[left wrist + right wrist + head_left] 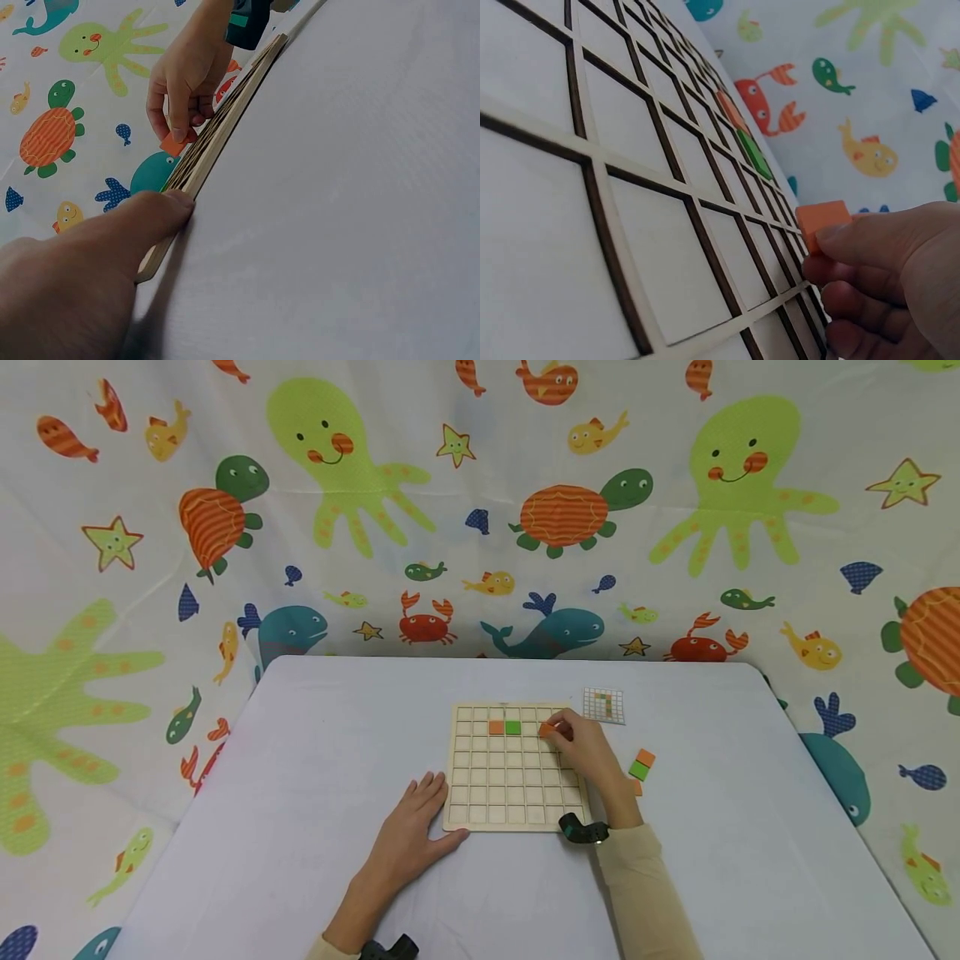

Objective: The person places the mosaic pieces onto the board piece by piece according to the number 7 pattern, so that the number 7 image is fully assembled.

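A square wooden grid board (495, 777) lies on the white table. One orange tile (497, 727) and one green tile (513, 727) sit side by side in cells of its upper part. My right hand (588, 756) pinches another orange tile (821, 223) between thumb and fingers, close over the board's upper right cells. My left hand (420, 818) rests at the board's lower left corner, fingers along the left side and thumb on the front edge. In the left wrist view the left thumb (161, 214) touches the board's wooden rim (225, 139).
A small printed pattern card (603, 705) lies behind the board's right corner. To the right of the right hand are loose tiles in a slanted row: an orange tile (647, 757), a green tile (638, 770) and a partly hidden orange one. A sea-animal cloth hangs behind the table.
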The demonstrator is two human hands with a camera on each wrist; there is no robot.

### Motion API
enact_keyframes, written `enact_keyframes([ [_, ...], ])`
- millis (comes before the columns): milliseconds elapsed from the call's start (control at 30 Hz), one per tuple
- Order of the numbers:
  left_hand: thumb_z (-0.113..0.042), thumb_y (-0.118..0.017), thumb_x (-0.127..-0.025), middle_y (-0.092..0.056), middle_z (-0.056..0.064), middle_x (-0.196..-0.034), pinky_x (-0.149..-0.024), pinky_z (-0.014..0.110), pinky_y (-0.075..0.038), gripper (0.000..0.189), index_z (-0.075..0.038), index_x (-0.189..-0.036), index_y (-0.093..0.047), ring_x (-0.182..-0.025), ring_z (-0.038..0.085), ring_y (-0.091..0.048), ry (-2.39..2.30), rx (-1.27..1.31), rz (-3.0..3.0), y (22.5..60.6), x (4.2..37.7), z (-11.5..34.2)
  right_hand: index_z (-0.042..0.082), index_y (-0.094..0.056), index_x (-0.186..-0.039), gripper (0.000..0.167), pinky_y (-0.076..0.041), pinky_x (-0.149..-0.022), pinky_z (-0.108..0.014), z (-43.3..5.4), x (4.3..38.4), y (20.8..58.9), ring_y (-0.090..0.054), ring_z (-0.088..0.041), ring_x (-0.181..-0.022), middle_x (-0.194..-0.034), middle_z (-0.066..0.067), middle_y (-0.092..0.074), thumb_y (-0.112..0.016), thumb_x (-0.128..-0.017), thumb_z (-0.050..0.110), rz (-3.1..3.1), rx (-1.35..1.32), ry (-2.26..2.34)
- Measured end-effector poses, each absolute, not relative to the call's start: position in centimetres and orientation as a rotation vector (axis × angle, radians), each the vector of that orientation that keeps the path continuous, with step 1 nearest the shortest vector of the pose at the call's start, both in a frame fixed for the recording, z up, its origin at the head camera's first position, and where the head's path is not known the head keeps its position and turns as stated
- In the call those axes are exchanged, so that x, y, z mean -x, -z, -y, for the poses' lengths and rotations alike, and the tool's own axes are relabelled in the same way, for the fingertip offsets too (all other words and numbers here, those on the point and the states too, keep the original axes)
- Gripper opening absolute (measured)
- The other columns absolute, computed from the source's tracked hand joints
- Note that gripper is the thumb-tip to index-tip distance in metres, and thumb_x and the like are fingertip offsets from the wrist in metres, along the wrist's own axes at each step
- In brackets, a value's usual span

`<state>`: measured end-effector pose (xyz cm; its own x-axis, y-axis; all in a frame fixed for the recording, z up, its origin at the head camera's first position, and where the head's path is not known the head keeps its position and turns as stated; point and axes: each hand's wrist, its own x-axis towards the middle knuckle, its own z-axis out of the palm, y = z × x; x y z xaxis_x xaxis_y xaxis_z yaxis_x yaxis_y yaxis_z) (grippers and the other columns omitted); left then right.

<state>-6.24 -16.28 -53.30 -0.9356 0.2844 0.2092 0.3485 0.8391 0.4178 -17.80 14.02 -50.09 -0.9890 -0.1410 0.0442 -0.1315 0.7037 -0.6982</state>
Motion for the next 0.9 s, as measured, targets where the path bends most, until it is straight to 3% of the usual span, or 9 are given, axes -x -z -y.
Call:
enact_keyframes([
  [467, -0.052, -0.078, -0.081, -0.052, 0.011, -0.151, -0.124, 0.044, -0.033, 0.083, -0.002, -0.143, -0.054, -0.145, 0.026, -0.044, 0.679, 0.498, 2.868, 53.2, 6.1, 16.3, 0.011, -0.066, -0.117, 0.021, -0.055, -0.074, -0.032, -13.1, 18.4, 50.5, -0.064, -0.017, -0.083, -0.096, -0.007, -0.073, -0.064, -0.099, 0.021, -2.896, 0.271, 1.192],
  [900, -0.051, -0.079, -0.080, -0.054, 0.013, -0.149, -0.121, 0.046, -0.036, 0.082, 0.001, -0.140, -0.057, -0.143, 0.029, -0.047, 0.644, 0.514, 2.844, 53.2, 6.1, 16.2, 0.011, -0.068, -0.116, 0.020, -0.060, -0.080, -0.040, -12.6, 18.9, 51.0, -0.069, -0.022, -0.090, -0.100, -0.008, -0.075, -0.063, -0.100, 0.022, -2.917, 0.294, 1.198],
])
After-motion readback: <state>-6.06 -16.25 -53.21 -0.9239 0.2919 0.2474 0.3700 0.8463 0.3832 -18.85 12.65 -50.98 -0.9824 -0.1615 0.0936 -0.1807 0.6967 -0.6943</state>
